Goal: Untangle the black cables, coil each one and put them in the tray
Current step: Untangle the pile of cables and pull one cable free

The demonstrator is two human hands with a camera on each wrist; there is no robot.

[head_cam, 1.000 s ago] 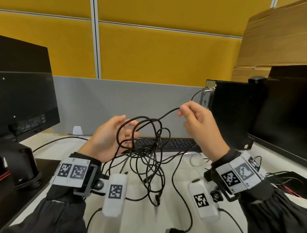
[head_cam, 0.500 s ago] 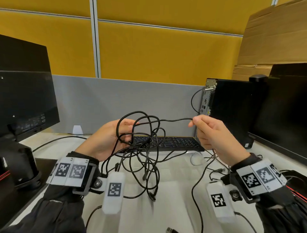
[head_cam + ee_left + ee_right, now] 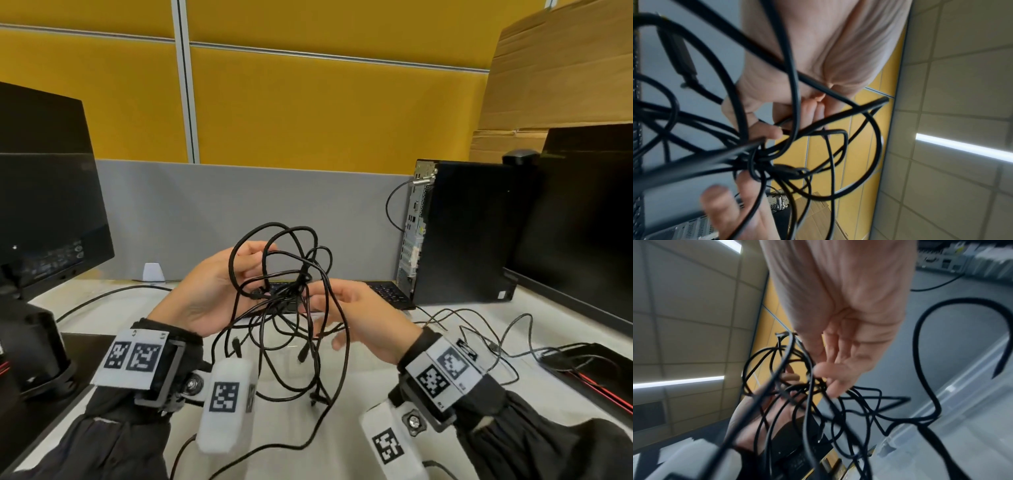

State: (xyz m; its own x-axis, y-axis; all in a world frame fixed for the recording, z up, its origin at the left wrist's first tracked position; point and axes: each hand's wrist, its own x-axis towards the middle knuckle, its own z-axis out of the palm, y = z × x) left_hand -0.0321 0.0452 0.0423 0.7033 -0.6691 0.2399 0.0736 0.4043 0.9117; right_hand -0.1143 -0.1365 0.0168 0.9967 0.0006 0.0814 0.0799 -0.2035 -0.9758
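Right hand [image 3: 363, 315] has released its strand, reaching into cables [image 3: 291, 294].

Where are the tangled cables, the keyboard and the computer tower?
tangled cables [image 3: 291, 284]: head view, knot at the middle.
keyboard [image 3: 390, 294]: head view, keys right of the hands.
computer tower [image 3: 469, 233]: head view, black side panel.

Left hand [image 3: 209, 294] raised, fingers curled; right hand [image 3: 363, 318] loosely extended

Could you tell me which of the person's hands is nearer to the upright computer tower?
Right. The right hand is just left of the computer tower; the left hand is farther left, beyond the cable tangle.
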